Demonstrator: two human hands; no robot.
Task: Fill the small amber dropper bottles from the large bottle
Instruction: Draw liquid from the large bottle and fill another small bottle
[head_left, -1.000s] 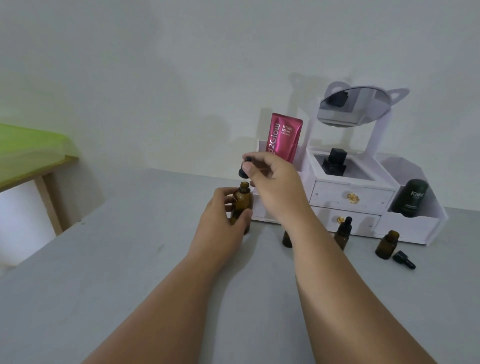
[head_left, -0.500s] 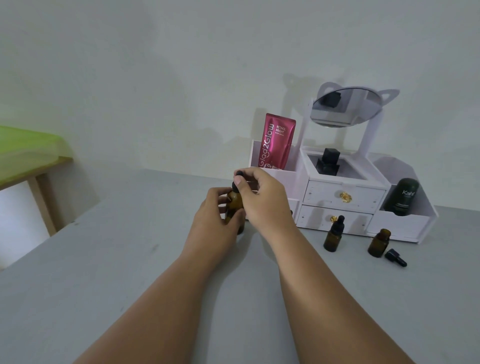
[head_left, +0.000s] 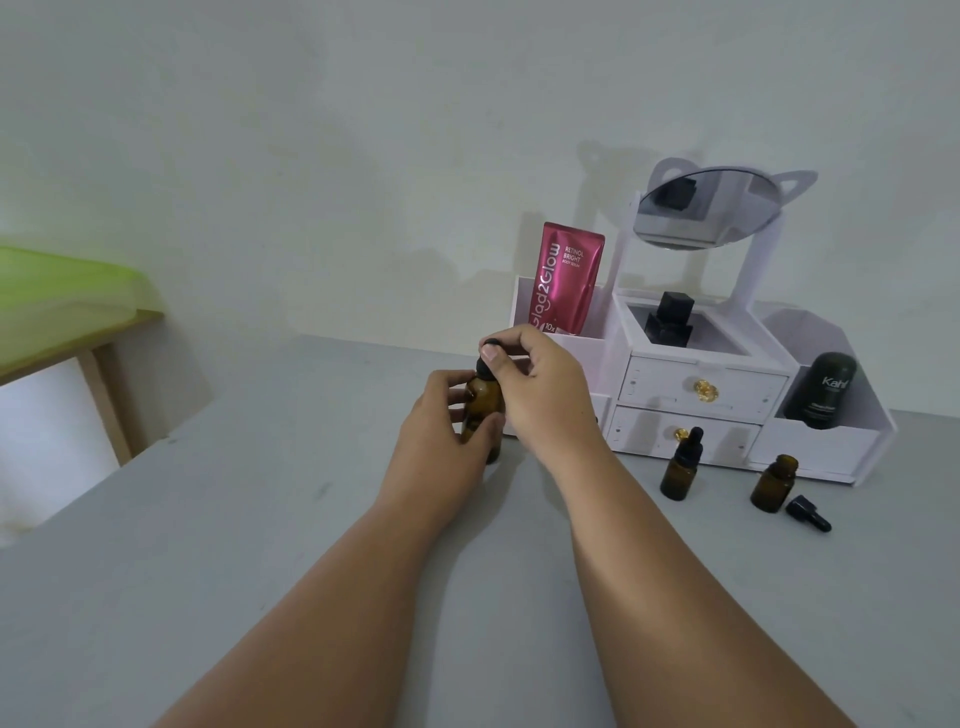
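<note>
Amber bottle (head_left: 483, 410) between both hands, grey table (head_left: 260, 519) bare leftward.

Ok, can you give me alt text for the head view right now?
Left hand grips an amber bottle standing on the grey table while right hand fingers pinch its black dropper cap. Right of it, before a white organiser, stand a capped small bottle and an open small bottle beside its loose cap.

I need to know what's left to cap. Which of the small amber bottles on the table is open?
The right-hand bottle, with its black dropper cap lying beside it. The other standing bottle wears its dropper cap.
</note>
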